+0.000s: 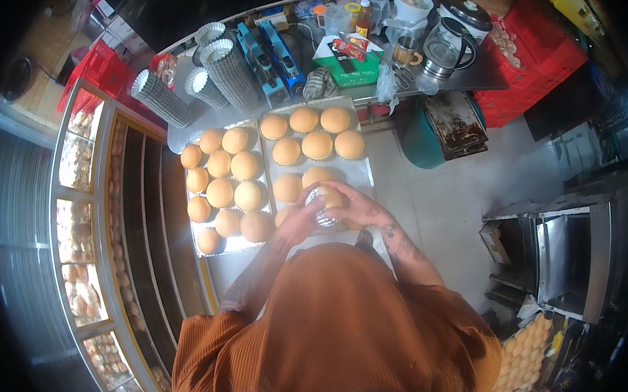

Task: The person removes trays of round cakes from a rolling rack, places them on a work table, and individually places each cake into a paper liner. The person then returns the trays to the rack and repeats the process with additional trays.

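Observation:
My left hand (303, 217) and my right hand (362, 208) together hold a fluted metal cake mould (324, 218). The mould is tilted, and a round golden cake (335, 197) shows at its opening. Below and around my hands is the right baking tray (355, 171), carrying several round golden cakes (316, 145) in fluted moulds. My forearms and fingers hide part of its near rows. To the left, a second baking tray (264, 185) bears more such cakes (219, 192), and its side edge meets the right tray.
Stacks of fluted metal moulds (230, 74) stand behind the trays, one stack leaning. Two blue devices (281, 56), a green box (353, 65), scissors (404, 75) and a glass kettle (445, 48) crowd the counter. A glazed display cabinet (100, 211) borders the left; a teal bin (421, 132) stands right.

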`<state>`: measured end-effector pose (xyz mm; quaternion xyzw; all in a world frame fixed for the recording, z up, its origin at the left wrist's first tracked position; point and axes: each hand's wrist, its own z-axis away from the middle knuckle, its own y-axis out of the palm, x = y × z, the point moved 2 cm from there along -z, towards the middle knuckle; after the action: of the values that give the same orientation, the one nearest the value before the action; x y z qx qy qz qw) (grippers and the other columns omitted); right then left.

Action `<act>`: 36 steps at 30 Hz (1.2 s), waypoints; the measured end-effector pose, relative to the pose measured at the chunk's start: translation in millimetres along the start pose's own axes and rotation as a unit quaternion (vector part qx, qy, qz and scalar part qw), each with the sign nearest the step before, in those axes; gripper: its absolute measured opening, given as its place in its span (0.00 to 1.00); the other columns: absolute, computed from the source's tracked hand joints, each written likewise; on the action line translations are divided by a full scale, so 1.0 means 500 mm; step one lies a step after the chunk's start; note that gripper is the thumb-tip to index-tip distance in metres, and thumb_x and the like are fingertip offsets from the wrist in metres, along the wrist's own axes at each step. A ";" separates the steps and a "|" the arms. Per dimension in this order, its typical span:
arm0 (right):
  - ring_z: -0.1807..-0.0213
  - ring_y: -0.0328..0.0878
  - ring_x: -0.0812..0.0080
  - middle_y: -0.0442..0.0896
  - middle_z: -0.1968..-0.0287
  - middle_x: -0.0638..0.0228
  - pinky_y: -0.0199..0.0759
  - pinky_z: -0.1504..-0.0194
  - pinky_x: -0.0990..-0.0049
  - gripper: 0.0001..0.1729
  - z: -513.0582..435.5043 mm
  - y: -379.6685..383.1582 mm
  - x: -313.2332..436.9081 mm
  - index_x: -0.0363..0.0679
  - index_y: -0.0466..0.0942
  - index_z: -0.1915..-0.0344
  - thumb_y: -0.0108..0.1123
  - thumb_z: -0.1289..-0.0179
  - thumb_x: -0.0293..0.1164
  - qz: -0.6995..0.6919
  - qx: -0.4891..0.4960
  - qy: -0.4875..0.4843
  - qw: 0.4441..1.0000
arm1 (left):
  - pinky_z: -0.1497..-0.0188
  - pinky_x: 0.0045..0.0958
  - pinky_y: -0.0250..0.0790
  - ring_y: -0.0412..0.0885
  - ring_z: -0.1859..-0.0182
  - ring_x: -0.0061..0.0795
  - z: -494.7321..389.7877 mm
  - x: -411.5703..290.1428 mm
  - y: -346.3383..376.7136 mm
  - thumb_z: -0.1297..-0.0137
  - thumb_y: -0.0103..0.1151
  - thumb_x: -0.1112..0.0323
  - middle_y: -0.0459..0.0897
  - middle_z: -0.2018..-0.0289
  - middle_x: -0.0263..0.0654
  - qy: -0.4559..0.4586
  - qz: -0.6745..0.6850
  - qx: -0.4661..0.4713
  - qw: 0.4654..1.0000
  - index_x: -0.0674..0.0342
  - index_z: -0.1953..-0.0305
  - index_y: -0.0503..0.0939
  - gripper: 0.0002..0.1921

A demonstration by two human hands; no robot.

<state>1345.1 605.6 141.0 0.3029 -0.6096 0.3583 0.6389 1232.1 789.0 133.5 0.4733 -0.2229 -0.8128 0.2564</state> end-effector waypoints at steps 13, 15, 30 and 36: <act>0.36 0.82 0.52 0.84 0.38 0.56 0.78 0.34 0.55 0.40 0.001 -0.097 -0.046 0.41 0.79 0.33 0.81 0.36 0.52 0.431 -0.195 0.011 0.881 | 0.35 0.68 0.79 0.79 0.29 0.43 0.032 -0.006 -0.026 0.18 0.59 0.43 0.75 0.31 0.36 0.056 0.036 -0.102 0.993 0.44 0.18 0.59 0.36; 0.33 0.79 0.46 0.84 0.36 0.56 0.74 0.32 0.51 0.37 -0.034 -0.092 -0.056 0.42 0.84 0.35 0.77 0.34 0.55 0.443 -0.196 0.010 0.875 | 0.33 0.69 0.78 0.79 0.29 0.43 0.050 -0.016 -0.054 0.17 0.58 0.44 0.75 0.30 0.37 0.054 0.042 -0.109 0.992 0.44 0.17 0.59 0.35; 0.29 0.76 0.49 0.77 0.30 0.55 0.73 0.29 0.53 0.48 -0.468 0.154 -0.122 0.47 0.78 0.30 0.87 0.50 0.50 0.409 -0.121 -0.009 0.905 | 0.34 0.68 0.76 0.73 0.27 0.49 0.152 -0.085 -0.288 0.22 0.59 0.35 0.68 0.24 0.41 0.168 0.009 -0.150 0.974 0.41 0.16 0.57 0.42; 0.28 0.80 0.51 0.82 0.30 0.52 0.74 0.29 0.55 0.44 -0.314 0.214 0.013 0.45 0.75 0.24 0.78 0.32 0.52 0.116 0.118 -0.020 0.986 | 0.37 0.63 0.77 0.74 0.29 0.49 0.125 -0.122 -0.253 0.21 0.64 0.47 0.69 0.25 0.43 0.124 0.011 -0.130 0.984 0.46 0.17 0.58 0.39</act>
<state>1345.0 795.4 130.6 0.3107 -0.6062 0.4936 0.5407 1176.3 932.2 125.3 0.5307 -0.0867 -0.7668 0.3506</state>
